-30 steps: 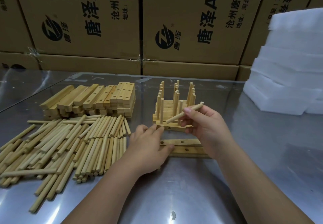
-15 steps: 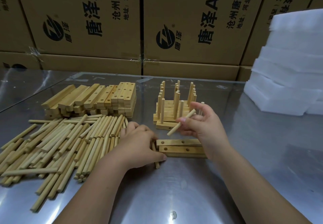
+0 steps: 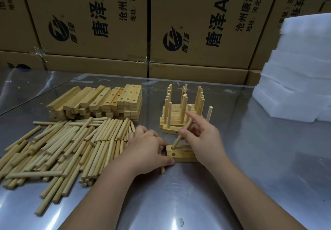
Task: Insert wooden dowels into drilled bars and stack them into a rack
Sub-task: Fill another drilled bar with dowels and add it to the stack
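The right hand's (image 3: 204, 140) grip pinches a tilted dowel (image 3: 181, 134), tip at the end hole of a bar (image 3: 180, 148) on the tabletop (image 3: 250, 158). It likely needs standing upright before pressing, while the left hand (image 3: 148, 149), curled round 1 spare dowel (image 3: 162, 169), braces the bar.

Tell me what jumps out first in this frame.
Dead centre, the right hand pinches a tilted dowel, its tip in the end hole of a drilled bar lying on the steel table. The left hand grips a spare dowel at the bar's left end. Just behind stands the rack of upright dowels, and a big loose dowel pile sprawls to the left.
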